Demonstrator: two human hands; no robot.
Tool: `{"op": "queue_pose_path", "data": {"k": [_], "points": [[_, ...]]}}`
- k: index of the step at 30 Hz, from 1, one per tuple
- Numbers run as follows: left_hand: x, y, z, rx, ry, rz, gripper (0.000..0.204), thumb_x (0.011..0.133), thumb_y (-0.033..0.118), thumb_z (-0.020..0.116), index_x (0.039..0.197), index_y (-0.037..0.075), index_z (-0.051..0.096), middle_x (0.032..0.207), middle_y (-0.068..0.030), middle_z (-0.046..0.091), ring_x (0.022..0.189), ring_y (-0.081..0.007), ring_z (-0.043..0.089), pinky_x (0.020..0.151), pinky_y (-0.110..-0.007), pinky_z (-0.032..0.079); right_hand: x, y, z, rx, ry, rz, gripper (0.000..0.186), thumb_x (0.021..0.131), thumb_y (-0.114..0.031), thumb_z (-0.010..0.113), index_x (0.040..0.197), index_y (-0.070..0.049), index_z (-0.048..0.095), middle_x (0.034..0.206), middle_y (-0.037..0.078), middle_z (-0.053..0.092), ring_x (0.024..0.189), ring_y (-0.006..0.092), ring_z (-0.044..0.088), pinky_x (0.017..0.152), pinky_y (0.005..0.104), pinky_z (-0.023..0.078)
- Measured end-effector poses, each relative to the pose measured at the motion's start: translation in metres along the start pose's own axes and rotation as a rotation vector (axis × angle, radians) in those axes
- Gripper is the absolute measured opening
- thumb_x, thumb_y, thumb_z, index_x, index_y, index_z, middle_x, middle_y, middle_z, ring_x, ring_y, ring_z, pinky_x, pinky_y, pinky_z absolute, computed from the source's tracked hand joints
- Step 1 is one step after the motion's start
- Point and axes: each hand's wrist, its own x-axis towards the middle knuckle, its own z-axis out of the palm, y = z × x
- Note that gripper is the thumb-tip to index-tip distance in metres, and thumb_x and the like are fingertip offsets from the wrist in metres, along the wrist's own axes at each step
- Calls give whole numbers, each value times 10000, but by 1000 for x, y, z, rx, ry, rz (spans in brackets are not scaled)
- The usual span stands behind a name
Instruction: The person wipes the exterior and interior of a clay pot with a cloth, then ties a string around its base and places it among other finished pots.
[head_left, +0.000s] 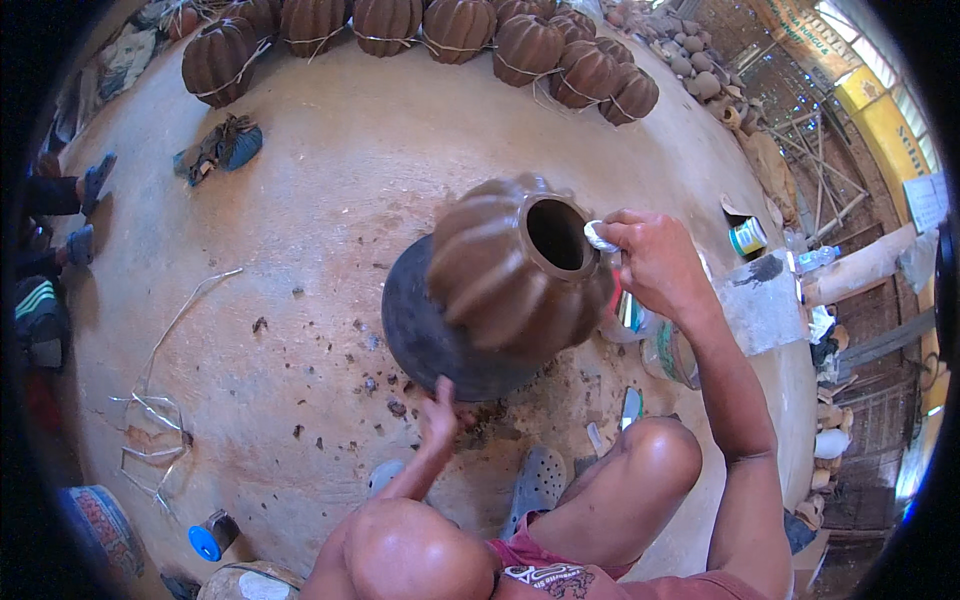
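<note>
A ribbed brown clay pot (490, 270) with a round dark mouth stands tilted toward me on a dark round turntable (415, 310). My right hand (655, 258) pinches a small white wad (600, 237), which looks like folded cloth, against the right side of the pot's rim. At the turntable's near edge is my left hand (440, 415), slightly blurred. Its fingers are apart and touch the edge, and nothing is held in them.
Several similar pots (387, 25) tied with strips line the far floor. Right of the turntable are a clear tub (668, 355), a tin can (747, 237) and a grey slab (762, 305). Loose strips (155, 410), clay crumbs and a dark cloth (225, 148) lie leftward. Another person's feet (80, 245) show far left.
</note>
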Motion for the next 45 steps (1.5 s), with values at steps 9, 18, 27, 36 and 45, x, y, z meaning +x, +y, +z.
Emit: {"op": "queue_pose_path", "data": {"k": [9,18,27,36,45], "points": [[14,44,-55,80,-56,40,560,1053,507,582,1435,104,514,1259,-123,684,1082,-276,701,722,-368,569,-4,-19,-2,-95,23,-57,335,746,-7,667,1058,-68,771,1008,134,732,974,361,701,847,462,570],[-27,-15,-41,130,-727,-610,478,1103,370,546,1405,0,550,1149,-190,749,901,-256,742,764,-387,615,-12,-16,-26,-154,-165,-40,302,748,-57,713,1045,-73,761,945,120,702,959,343,697,833,449,576],[42,106,-50,143,64,367,891,1004,585,635,1619,46,281,1334,-195,639,1257,-301,614,855,-531,563,23,-26,7,-412,100,-303,170,821,-69,666,961,-39,757,914,103,685,893,291,691,810,402,593],[-14,1,-8,-20,-237,-201,758,1055,551,565,1538,18,325,1172,-225,698,797,-293,743,557,-375,578,24,-55,-10,-330,-201,-111,143,799,-102,660,765,9,743,881,225,703,854,388,731,762,463,602],[38,93,-20,56,62,400,682,1134,329,461,1678,37,172,1705,-194,288,1537,-304,349,1257,-403,275,25,-39,-23,-73,-259,-29,260,788,-78,613,971,15,773,979,260,735,957,379,723,856,459,575]]}}
